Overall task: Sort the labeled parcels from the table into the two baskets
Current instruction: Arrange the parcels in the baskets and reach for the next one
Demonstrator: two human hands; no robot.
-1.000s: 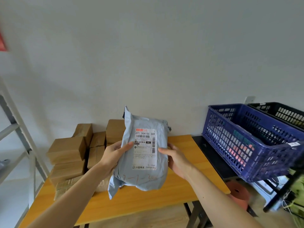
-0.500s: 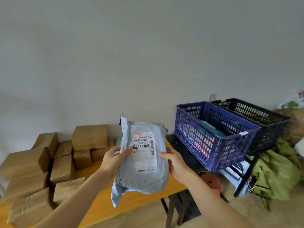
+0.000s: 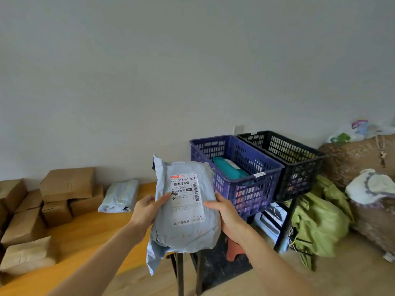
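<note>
Grey wall, orange table (image 3: 89,236) left of blue basket (image 3: 245,193), black basket (image 3: 299,174) right of it, labeled grey parcel (image 3: 186,233) held up near blue basket, left hand (image 3: 146,210) and right hand (image 3: 227,214) gripping its 2 sides

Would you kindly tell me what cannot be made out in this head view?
Head view:
- Black basket: contents hidden by its mesh wall.
- Label on the grey parcel: small print too small.
- Left hand and right hand: fingers behind the parcel.
- Leftmost cardboard boxes: cut off by the frame edge.
</note>
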